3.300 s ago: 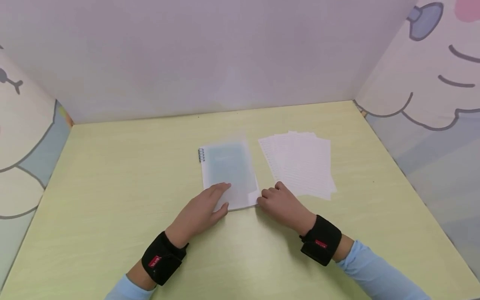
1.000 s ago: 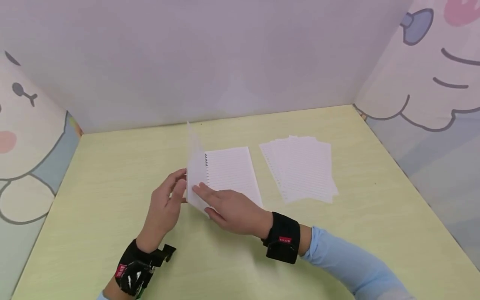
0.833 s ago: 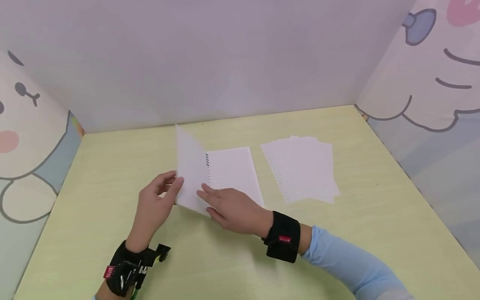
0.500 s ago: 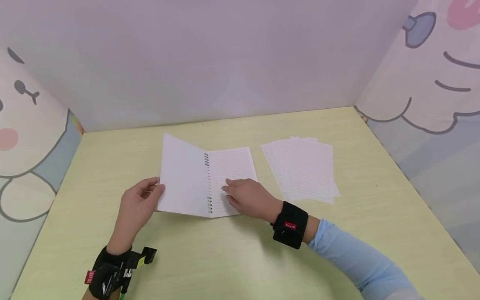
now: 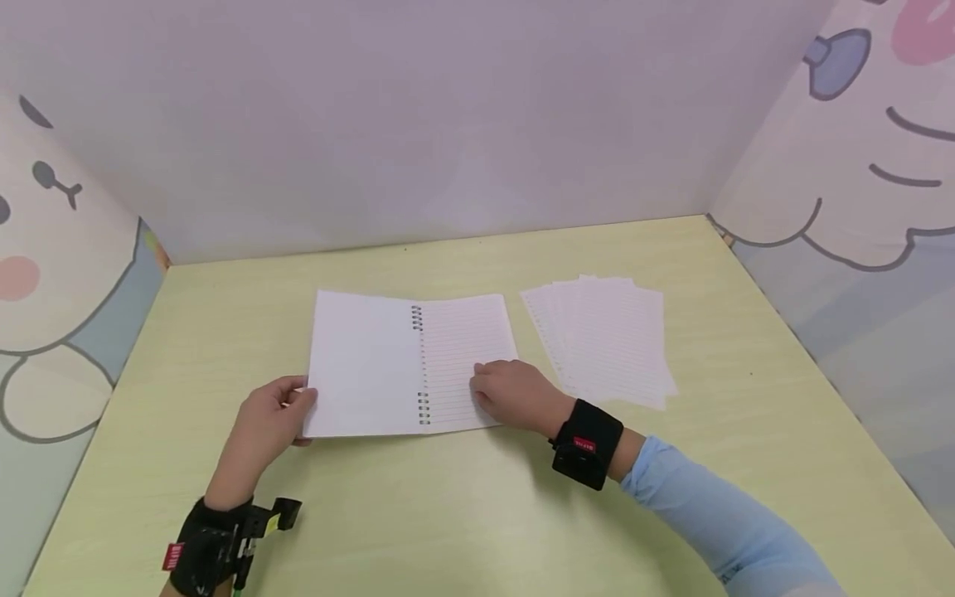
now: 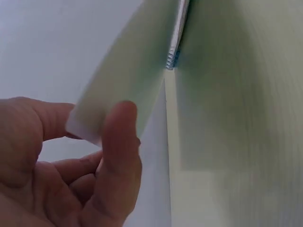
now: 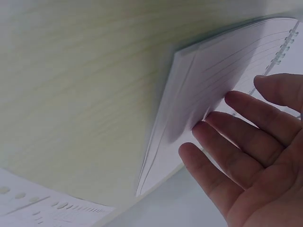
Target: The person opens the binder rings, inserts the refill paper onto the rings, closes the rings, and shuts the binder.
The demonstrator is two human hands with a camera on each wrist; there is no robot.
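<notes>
A spiral notebook [image 5: 462, 348] lies open on the yellow-green table [image 5: 477, 514]. Its translucent white cover [image 5: 366, 365] is folded out flat to the left, and a lined page faces up on the right. My left hand [image 5: 287, 406] pinches the cover's near-left corner; in the left wrist view the thumb [image 6: 120, 142] lies on top of the cover [image 6: 128, 80] with the fingers beneath. My right hand [image 5: 507, 394] rests on the near right part of the lined page. In the right wrist view its fingers [image 7: 236, 137] are straight and touch the page [image 7: 213, 71].
A fanned stack of loose lined sheets [image 5: 604, 336] lies right of the notebook, close to my right wrist; its edge also shows in the right wrist view [image 7: 38, 203]. Panels with cartoon drawings wall the table at left [image 5: 52, 274], back and right [image 5: 858, 166].
The cover swung from shut, up and over to the left, and now lies flat. My left hand followed it down at the corner. My right hand moved from the cover onto the lined page.
</notes>
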